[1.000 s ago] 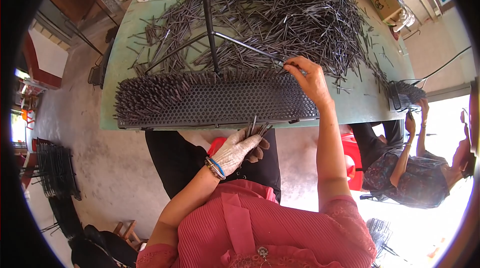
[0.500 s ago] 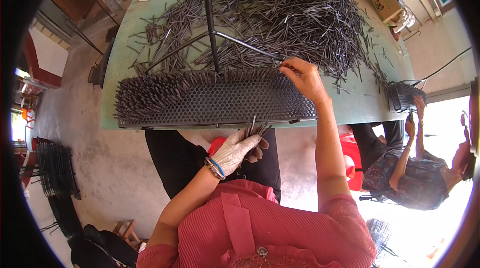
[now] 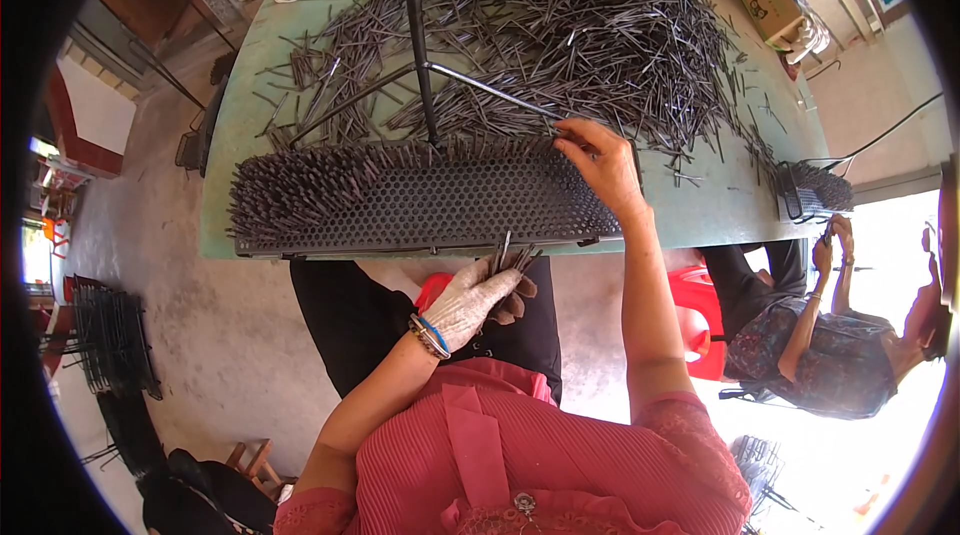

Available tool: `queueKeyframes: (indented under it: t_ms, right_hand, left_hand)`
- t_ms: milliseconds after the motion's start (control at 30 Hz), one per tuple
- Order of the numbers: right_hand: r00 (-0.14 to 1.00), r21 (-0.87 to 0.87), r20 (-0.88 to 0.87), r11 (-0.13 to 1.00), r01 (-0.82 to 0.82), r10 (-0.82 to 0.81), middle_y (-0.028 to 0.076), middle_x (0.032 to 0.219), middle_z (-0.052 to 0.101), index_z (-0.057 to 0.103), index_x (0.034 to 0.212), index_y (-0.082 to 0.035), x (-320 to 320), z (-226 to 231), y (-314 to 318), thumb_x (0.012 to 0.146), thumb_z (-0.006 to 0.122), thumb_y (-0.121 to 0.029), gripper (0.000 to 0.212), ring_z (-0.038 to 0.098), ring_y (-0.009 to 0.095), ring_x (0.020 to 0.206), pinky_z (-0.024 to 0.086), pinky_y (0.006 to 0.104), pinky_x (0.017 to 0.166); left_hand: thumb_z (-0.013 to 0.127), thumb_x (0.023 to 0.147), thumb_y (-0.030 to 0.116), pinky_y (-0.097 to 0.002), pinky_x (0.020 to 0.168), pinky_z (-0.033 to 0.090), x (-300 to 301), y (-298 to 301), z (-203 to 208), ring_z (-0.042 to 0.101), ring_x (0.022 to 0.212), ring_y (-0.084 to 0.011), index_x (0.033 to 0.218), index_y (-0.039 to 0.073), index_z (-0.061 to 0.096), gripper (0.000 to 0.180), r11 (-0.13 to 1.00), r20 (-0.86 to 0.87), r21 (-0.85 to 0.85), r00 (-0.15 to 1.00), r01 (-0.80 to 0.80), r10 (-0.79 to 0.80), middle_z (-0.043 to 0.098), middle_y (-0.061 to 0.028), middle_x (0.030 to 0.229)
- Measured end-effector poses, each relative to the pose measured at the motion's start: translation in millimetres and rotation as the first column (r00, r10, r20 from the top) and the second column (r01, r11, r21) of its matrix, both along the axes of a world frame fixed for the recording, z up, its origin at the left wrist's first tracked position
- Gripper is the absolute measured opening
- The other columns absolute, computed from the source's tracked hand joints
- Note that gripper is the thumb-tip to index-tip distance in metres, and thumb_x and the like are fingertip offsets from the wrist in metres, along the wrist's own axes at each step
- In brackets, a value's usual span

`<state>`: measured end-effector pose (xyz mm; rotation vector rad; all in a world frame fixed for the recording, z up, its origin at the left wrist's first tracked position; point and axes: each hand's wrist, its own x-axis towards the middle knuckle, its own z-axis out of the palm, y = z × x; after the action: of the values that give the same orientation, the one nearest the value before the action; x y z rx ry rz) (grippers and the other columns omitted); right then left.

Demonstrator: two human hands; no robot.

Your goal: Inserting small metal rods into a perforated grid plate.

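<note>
Barely shifted since before, the right hand (image 3: 600,163) pinches at the perforated rack's (image 3: 420,205) far edge; the gloved left hand (image 3: 478,297) grips a bundle of metal pins (image 3: 512,257). Thin, stiff, light, probably slippery: best pinched mid-shaft.

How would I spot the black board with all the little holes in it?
Find the green table heaped with loose dark metal rods. Along its near edge lies the perforated board, long and black, under the right hand. Unlike the loose heap, its rods stand upright in rows of holes.
</note>
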<state>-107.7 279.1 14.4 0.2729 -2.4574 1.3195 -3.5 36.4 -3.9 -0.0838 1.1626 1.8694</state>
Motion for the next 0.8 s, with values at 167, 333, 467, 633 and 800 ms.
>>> queueKeyframes:
  t_ms: [167, 333, 467, 633, 800]
  right_hand:
    - [0.999, 0.092, -0.026, 0.995, -0.04, 0.043, 0.012, 0.089, 0.066, 0.067, 0.105, -0.001, 0.8, 8.0, -1.1, 0.086, 0.067, -0.007, 0.02, 0.065, 0.024, 0.074, 0.052, 0.0303, 0.067]
    - [1.0, 0.076, 0.013, 0.997, 0.008, -0.009, 0.012, 0.09, 0.066, 0.067, 0.106, 0.001, 6.7, 7.4, -0.3, 0.084, 0.069, -0.005, 0.023, 0.065, 0.021, 0.078, 0.054, 0.0291, 0.071]
    - [0.994, -0.015, 0.096, 0.999, -0.053, 0.054, 0.012, 0.092, 0.066, 0.065, 0.11, 0.002, 6.3, 8.1, 0.7, 0.081, 0.07, -0.002, 0.029, 0.066, 0.019, 0.08, 0.054, 0.0282, 0.075]
    - [0.997, 0.005, 0.064, 0.999, -0.048, 0.048, 0.011, 0.094, 0.067, 0.064, 0.113, 0.0, 6.2, -1.7, 4.3, 0.081, 0.07, -0.001, 0.033, 0.067, 0.019, 0.082, 0.054, 0.0282, 0.075]
    - [0.998, 0.037, -0.045, 0.998, 0.055, -0.054, 0.011, 0.096, 0.069, 0.064, 0.116, -0.001, 9.3, -10.4, -8.4, 0.082, 0.07, -0.001, 0.035, 0.069, 0.018, 0.083, 0.055, 0.0276, 0.073]
  left_hand:
    - [0.05, 0.099, 0.022, -0.0223, 0.058, 0.046, 0.1, 1.0, 1.1, 0.059, 0.07, -0.0086, 0.119, 0.002, 0.051, 0.029, 1.0, 0.002, -0.002, 1.0, 0.007, -0.007, 0.064, -0.0091, 0.098]
    - [0.051, 0.099, 0.021, -0.0229, 0.059, 0.048, -2.9, 1.5, 4.3, 0.059, 0.072, -0.0094, 0.126, 0.001, 0.049, 0.033, 0.999, 0.062, 0.0, 0.997, -0.035, 0.035, 0.064, -0.0098, 0.099]
    - [0.051, 0.098, 0.018, -0.0237, 0.06, 0.049, -6.9, 0.2, 4.4, 0.06, 0.073, -0.0105, 0.129, 0.0, 0.047, 0.036, 0.999, 0.059, 0.007, 0.997, -0.052, 0.051, 0.063, -0.0106, 0.099]
    - [0.05, 0.098, 0.016, -0.0239, 0.061, 0.049, -6.9, 1.4, 2.1, 0.06, 0.074, -0.0117, 0.131, 0.001, 0.046, 0.036, 0.998, 0.087, 0.017, 0.995, -0.054, 0.052, 0.063, -0.0116, 0.099]
    - [0.05, 0.099, 0.016, -0.0239, 0.061, 0.049, -5.8, 0.2, 0.6, 0.06, 0.074, -0.0115, 0.131, 0.002, 0.047, 0.036, 0.998, 0.107, 0.02, 0.992, -0.066, 0.063, 0.063, -0.0113, 0.099]
